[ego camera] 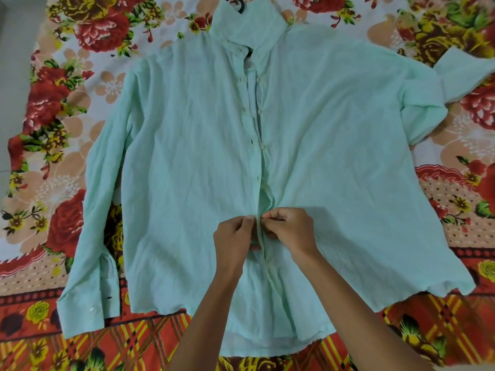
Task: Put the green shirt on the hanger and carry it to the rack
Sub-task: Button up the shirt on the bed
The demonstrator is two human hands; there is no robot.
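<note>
The light green shirt lies flat, front up, on a floral bedsheet, collar away from me. A dark hanger hook pokes out above the collar; the rest of the hanger is hidden inside the shirt. My left hand pinches the left edge of the button placket low on the shirt front. My right hand pinches the right edge at the same spot, thumbs almost touching. The placket above my hands lies closed in its lower part and gapes slightly near the collar.
The floral bedsheet in red, yellow and peach covers the whole surface under the shirt. The shirt's left sleeve runs straight down the left side; the right sleeve is folded back at the upper right.
</note>
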